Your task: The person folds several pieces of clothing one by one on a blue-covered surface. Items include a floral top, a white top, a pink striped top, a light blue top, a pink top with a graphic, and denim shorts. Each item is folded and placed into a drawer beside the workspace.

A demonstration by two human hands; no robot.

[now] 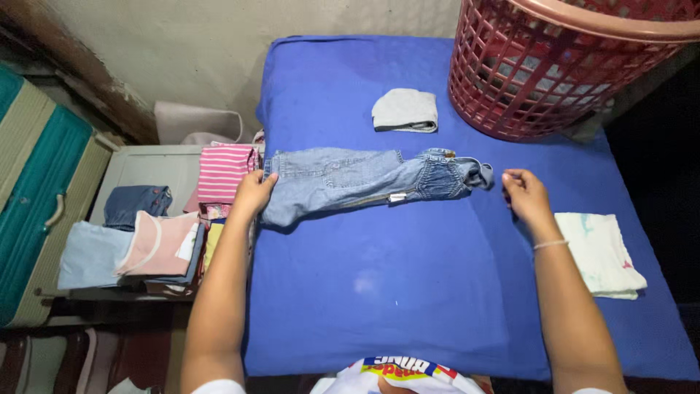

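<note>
Blue sheet (408,292) covers a flat surface filling the centre and right of the frame. Denim overalls (364,182) lie folded lengthwise across its upper middle, bib end twd the right. Left hand (251,193), at centre left, grips the leg end of the overalls, fingers curled on the hem at the sheet's edge. Right hand (525,195), right of centre, sits just beside the bib end, fingers loosely bent, not touching the denim, holding nothing.

Upper right corner: pink plastic laundry basket (554,73) w/ lattice walls, standing on the sheet. Left of it, a small folded grey cloth (405,111). Right edge of the sheet, near the right forearm: folded white cloth (601,252) w/ faint pale-green marks.

Left of the sheet, lower level: a pale tabletop (146,171) w/ stacks of folded clothes, incl. a pink-and-white striped top (222,171), a dark denim piece (135,203), a pink piece (160,244) and a light blue one (87,255). Far left: teal and beige striped cushion or mattress (36,182). Top of frame: bare, stained off-white wall (219,44). Room is dim at the right edge.
</note>
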